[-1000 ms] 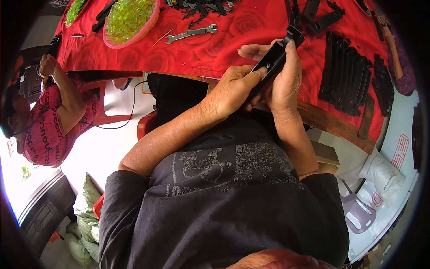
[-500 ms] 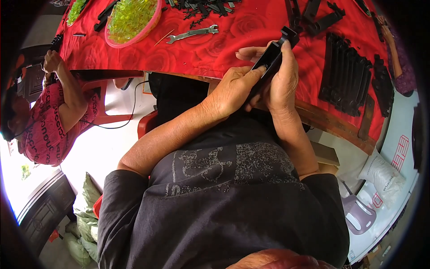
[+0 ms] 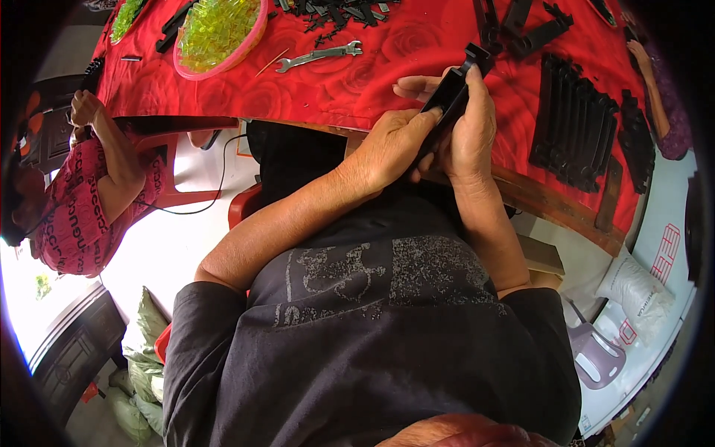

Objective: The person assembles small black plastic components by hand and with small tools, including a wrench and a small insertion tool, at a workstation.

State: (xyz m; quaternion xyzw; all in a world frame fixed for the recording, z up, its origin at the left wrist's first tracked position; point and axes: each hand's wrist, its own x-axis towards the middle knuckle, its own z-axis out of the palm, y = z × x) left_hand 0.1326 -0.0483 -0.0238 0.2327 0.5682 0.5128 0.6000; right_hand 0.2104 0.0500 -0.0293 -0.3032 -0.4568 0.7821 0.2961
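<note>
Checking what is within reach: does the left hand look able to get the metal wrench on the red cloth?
Probably yes. The wrench lies bare on the red tablecloth, nothing between it and the left hand, but that hand is holding the black plastic part.

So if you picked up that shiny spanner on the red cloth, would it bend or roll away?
Probably neither. The spanner looks like flat metal, so it is likely stiff and heavy for its size. It lies flat on the red cloth, so a push would likely slide it, not roll it.
</note>
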